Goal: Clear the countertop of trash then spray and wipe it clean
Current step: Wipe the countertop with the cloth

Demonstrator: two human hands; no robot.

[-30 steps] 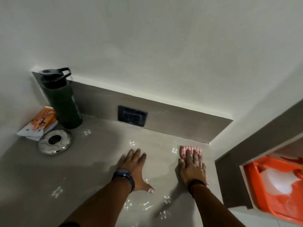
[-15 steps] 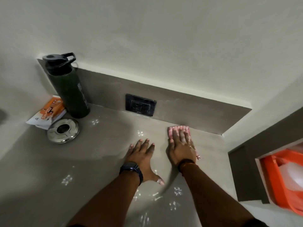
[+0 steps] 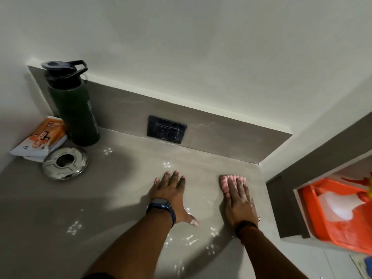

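Note:
My right hand (image 3: 238,202) lies flat on a pink cloth (image 3: 225,181), pressing it onto the grey countertop (image 3: 120,188) near the right end, a short way in front of the backsplash. Only the cloth's far edge shows past my fingertips. My left hand (image 3: 171,192), with a dark watch on the wrist, rests flat on the counter to the left of it, fingers spread and holding nothing. Wet glints dot the surface around both hands.
In the far left corner stand a dark green bottle (image 3: 73,103), an orange and white packet (image 3: 40,137) and a round steel lid (image 3: 64,163). A black socket plate (image 3: 166,129) sits in the backsplash. An orange tray (image 3: 340,214) lies in a recess at right.
My right hand slid the cloth left toward the backsplash, then back to the right and slightly nearer. My left hand stayed planted on the counter. The view shifted a little.

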